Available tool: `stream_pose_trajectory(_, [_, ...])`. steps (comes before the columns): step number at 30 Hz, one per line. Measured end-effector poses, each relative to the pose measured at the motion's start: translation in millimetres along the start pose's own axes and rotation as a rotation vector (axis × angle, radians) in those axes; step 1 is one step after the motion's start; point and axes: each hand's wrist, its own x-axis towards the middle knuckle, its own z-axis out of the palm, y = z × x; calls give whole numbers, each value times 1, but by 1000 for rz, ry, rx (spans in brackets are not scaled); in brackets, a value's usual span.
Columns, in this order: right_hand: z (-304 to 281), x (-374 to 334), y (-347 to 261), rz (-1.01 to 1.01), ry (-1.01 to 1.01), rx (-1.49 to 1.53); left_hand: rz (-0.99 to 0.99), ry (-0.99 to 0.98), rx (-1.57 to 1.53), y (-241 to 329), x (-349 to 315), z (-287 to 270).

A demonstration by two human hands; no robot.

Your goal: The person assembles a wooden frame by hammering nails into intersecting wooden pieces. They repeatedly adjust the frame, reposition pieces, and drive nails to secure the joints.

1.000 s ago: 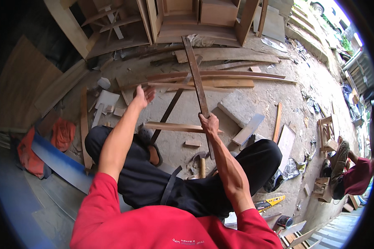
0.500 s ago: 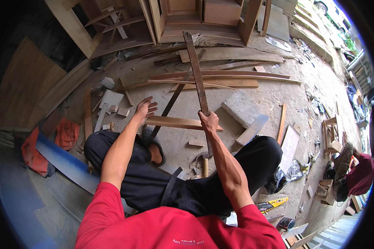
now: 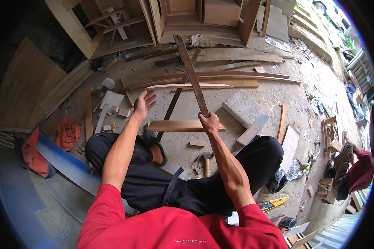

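Observation:
My right hand (image 3: 210, 123) is closed around a long dark wooden strip (image 3: 192, 76) that stands slanting away from me. A second dark strip (image 3: 173, 103) crosses behind it near the top, so the two form a narrow A shape. Across their lower part lies a short light-brown board (image 3: 176, 125), its right end beside my right hand. Higher up, a thin pale wood strip (image 3: 170, 86) spans both; whether it is fastened to them, I cannot tell. With fingers spread and nothing in it, my left hand (image 3: 143, 104) hovers just below that pale strip's left end.
Several loose planks (image 3: 241, 54) lie beyond the strips, before a wooden cabinet (image 3: 183, 30). Between my legs is a hammer (image 3: 207, 167). A concrete slab (image 3: 245, 108) sits to the right, a yellow-handled saw (image 3: 274, 203) near my right elbow. Another person (image 3: 358, 172) crouches at far right.
The dark strip in my right hand has tipped slightly left at its top. The pale strip has shifted and levelled out. My left hand has risen a little, still open.

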Motion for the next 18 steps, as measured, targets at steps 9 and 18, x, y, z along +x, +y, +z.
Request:
stream_pose_trajectory(9, [2,-4,3,-97,41,-33,39,83,26,-1,4,8])
stream_pose_trajectory(18, [-5,-10,8,-182,103,-47,68,65,63,-1,4,16])
